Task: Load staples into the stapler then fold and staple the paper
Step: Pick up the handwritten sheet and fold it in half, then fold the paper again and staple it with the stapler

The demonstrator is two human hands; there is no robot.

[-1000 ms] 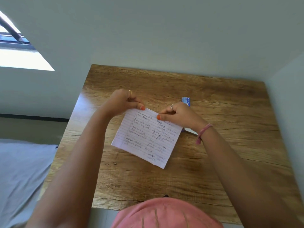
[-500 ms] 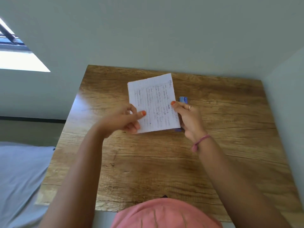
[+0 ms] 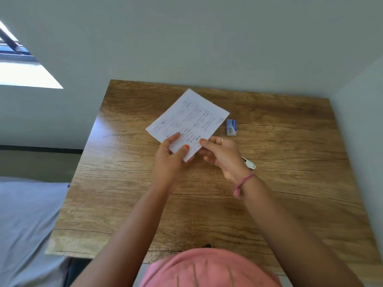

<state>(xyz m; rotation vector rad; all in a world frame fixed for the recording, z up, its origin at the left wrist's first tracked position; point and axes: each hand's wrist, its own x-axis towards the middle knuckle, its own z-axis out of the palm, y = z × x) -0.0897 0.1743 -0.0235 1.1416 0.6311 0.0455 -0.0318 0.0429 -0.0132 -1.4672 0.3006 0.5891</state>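
Note:
A lined white paper with handwriting is held up over the wooden table, turned at a slant. My left hand pinches its near corner, thumb on top. My right hand grips the same near edge from the right with thumb and forefinger. A small blue staple box lies on the table just right of the paper. Behind my right wrist a white end of the stapler sticks out; the rest is hidden.
The table stands against a grey wall, with another wall along its right side. A grey bed lies to the left, below table height. A pink garment fills the bottom middle at the table's near edge.
The paper was lifted off the table and turned; it now slants with its far corner pointing away. Both hands shifted to its near edge, uncovering the staple box.

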